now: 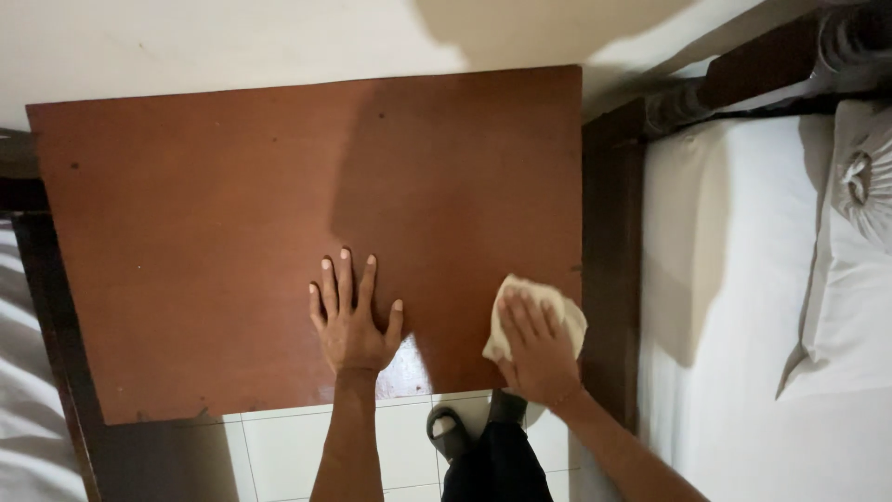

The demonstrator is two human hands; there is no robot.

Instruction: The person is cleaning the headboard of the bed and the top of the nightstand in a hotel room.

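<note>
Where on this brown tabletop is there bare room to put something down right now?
Most of the tabletop is bare: the whole left half and the far strip along the wall. The near right edge is crowded: the left hand lies flat there, and the right hand presses a pale cloth near the corner by the bed.

Left hand [351, 321] flat, fingers spread, on brown wooden counter [204, 223]. Right hand [537, 349] presses pale cloth [567, 311] near counter's right edge. White bed [734, 279] just beside it; tiled floor [288, 455] below.
</note>
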